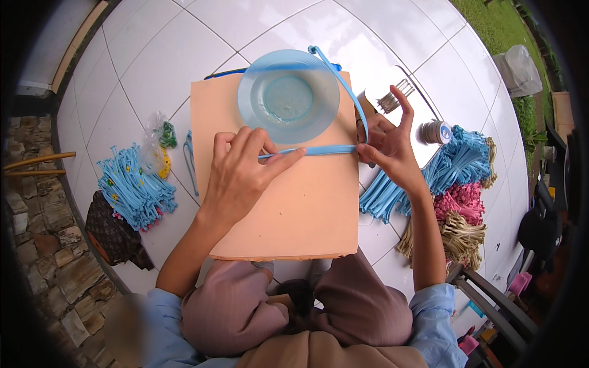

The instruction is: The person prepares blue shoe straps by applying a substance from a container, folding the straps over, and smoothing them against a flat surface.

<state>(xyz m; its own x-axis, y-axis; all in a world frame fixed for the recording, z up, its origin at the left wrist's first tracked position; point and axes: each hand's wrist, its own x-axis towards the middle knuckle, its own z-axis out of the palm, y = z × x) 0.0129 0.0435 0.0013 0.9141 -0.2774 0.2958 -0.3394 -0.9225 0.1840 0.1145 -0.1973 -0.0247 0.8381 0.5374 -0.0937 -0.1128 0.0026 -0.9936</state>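
Note:
A light blue fabric strap (pixel 328 149) runs flat between my two hands, over a peach-coloured board (pixel 288 202). My left hand (pixel 242 168) is closed on its left part, with the thumb stretched along it. At the board's right edge my right hand (pixel 392 147) pinches the strap between thumb and curled fingers, its index finger raised. From there the strap bends up, and its knotted end lies across the rim of a clear bluish bowl (pixel 245 101). Some shallow clear stuff shows in the bowl's bottom. My fingers partly hide the strap's ends at both grips.
Bundles of blue straps lie at left (pixel 132 187) and right (pixel 460 156), with pink straps (pixel 460 202) and beige straps (pixel 460 236) beside the right pile. A thread spool (pixel 437 132) stands on a white tray. A small plastic bag (pixel 159 135) and a dark brown bag (pixel 113 227) lie left.

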